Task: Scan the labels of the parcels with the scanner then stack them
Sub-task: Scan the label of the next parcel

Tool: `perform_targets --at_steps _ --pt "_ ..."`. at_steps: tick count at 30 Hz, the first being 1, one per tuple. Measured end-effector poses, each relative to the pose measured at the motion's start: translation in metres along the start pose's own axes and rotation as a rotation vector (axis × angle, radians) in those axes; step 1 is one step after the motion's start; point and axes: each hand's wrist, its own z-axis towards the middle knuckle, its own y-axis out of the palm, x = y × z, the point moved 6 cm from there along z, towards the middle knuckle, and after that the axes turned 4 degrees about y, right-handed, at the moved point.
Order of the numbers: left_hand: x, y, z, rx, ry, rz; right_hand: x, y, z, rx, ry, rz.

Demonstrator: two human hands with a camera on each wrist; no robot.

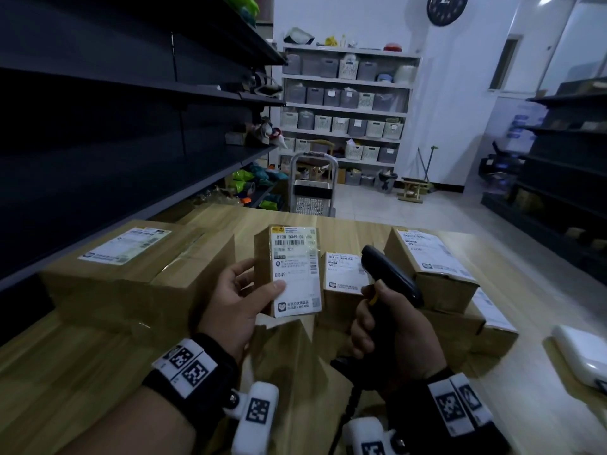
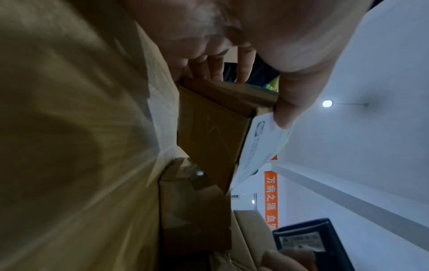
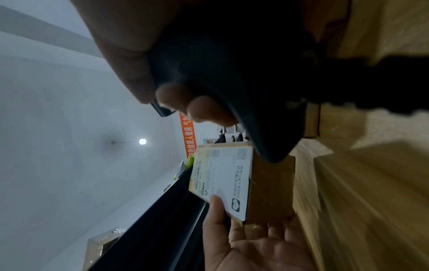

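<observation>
Above the bench's near edge: small labelled parcel [image 1: 289,270] pinched in left hand [image 1: 235,302], label up; barcode scanner [image 1: 391,277] gripped in right hand [image 1: 391,333]. Scanning step; next, likely aim at label, then stack

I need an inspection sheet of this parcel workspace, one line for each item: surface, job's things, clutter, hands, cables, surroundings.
Surface: wooden table, mostly covered by parcels.
Job's things: small parcel held up with its label facing the camera; black scanner beside it; large box at left; stacked boxes at right; low small box behind the scanner.
Clutter: white device at the table's right edge.
Hands: left hand grips the small parcel, thumb on its label; right hand grips the scanner handle.
Cables: coiled black scanner cable hangs below the handle.
Surroundings: dark shelving at left, white shelf of bins, wall clock.
</observation>
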Motion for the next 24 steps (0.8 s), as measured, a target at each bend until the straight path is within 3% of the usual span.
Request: perform_targets --at_steps 8,24 --pt "-0.009 -0.003 0.005 0.059 -0.015 0.031 0.001 0.003 -0.006 0.042 0.027 -0.173" --pt "-0.016 -0.007 0.009 0.058 0.008 0.058 0.006 0.014 -0.008 -0.045 0.085 -0.173"
